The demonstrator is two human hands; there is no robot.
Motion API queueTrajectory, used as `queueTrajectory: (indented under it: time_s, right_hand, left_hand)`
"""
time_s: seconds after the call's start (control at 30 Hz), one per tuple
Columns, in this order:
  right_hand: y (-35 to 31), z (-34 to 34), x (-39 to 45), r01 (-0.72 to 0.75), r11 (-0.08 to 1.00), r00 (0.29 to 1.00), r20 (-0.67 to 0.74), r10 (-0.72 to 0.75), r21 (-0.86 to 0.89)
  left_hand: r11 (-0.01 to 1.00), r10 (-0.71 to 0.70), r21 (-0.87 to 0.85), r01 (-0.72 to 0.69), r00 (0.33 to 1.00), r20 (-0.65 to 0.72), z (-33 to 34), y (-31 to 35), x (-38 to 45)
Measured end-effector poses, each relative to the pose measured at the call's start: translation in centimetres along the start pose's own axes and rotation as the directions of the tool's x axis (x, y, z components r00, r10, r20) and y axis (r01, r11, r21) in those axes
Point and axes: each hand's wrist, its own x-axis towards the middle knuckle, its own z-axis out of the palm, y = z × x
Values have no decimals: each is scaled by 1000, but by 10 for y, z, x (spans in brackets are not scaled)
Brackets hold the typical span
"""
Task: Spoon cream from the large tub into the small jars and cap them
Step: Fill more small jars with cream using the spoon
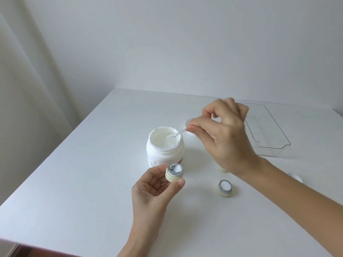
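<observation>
The large white tub (pixel 165 151) stands open at the middle of the table, full of white cream. My right hand (pixel 224 134) pinches a small clear spatula (pixel 179 132) whose tip dips into the cream at the tub's right rim. My left hand (pixel 152 188) holds a small pale-yellow jar (pixel 174 172) upright in front of the tub, partly filled with cream. A second small jar (pixel 225 188) stands open on the table to the right, with cream inside. A third small jar (pixel 221 168) is mostly hidden under my right wrist.
A clear plastic tray (pixel 269 130) sits at the back right. A white lid (pixel 295 178) peeks out beside my right forearm, and another round white piece (pixel 191 134) lies behind the tub, partly hidden by my fingers. The white table's (pixel 83 173) left edge runs diagonally.
</observation>
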Motion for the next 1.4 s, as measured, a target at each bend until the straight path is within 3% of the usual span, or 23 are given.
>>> queueTrajectory:
  time_s: [0.13, 0.27, 0.37, 0.43, 0.67, 0.93, 1.23, 1.4]
  right_hand:
    - [-9, 22, 22, 91, 992, 969, 239, -67, -90]
    - [-10, 40, 31, 184, 974, 863, 496, -95, -134]
    - [-8, 47, 33, 114, 986, 816, 578, -22, -124]
    - [-7, 49, 33, -12, 996, 788, 613, 62, -84]
    - [7, 49, 32, -394, 919, 712, 634, 301, 5]
    - [22, 42, 28, -684, 728, 609, 583, 538, 42]
    - [33, 20, 20, -879, 399, 464, 667, 583, 263]
    - [25, 2, 1, -894, 372, 430, 718, 548, 251]
  left_hand:
    - [1000, 8, 14, -8, 1000, -1, 1, 0, 0]
    - [1000, 7, 18, -7, 1000, 0, 1, 0, 0]
    - [1000, 9, 17, -9, 1000, 2, 1, 0, 0]
    - [1000, 8, 15, -8, 1000, 8, 1, 0, 0]
    - [1000, 12, 19, -12, 1000, 14, 1, 0, 0]
    - [999, 11, 36, -12, 1000, 17, 0, -1, 1]
    - [999, 16, 35, -17, 1000, 19, -1, -3, 0]
    - [999, 24, 31, -24, 999, 21, -1, -4, 2]
